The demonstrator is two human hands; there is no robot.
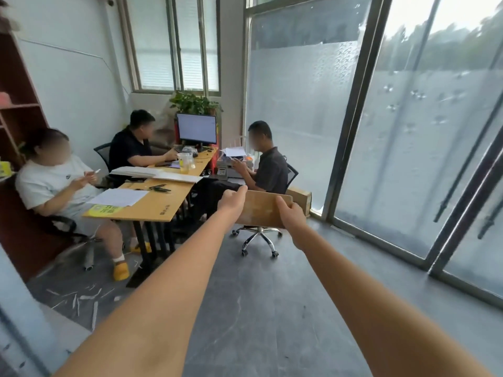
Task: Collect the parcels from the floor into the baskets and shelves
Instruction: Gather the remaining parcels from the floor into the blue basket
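Note:
A flat brown cardboard parcel (262, 208) is held up in the air in front of me, above the grey floor. My left hand (231, 201) grips its left edge, thumb along the top. Its right edge is gripped by my right hand (291, 214). Both arms are stretched far forward. A second brown cardboard box (300, 195) lies on the floor by the glass wall, partly hidden behind the held parcel. No basket is in view.
Three seated people work at a wooden desk (160, 197) with a monitor (196, 129) to the left. An office chair (260, 238) stands just beyond the parcel. Dark wooden shelves (16, 104) line the left wall. Glass doors (408, 159) run along the right.

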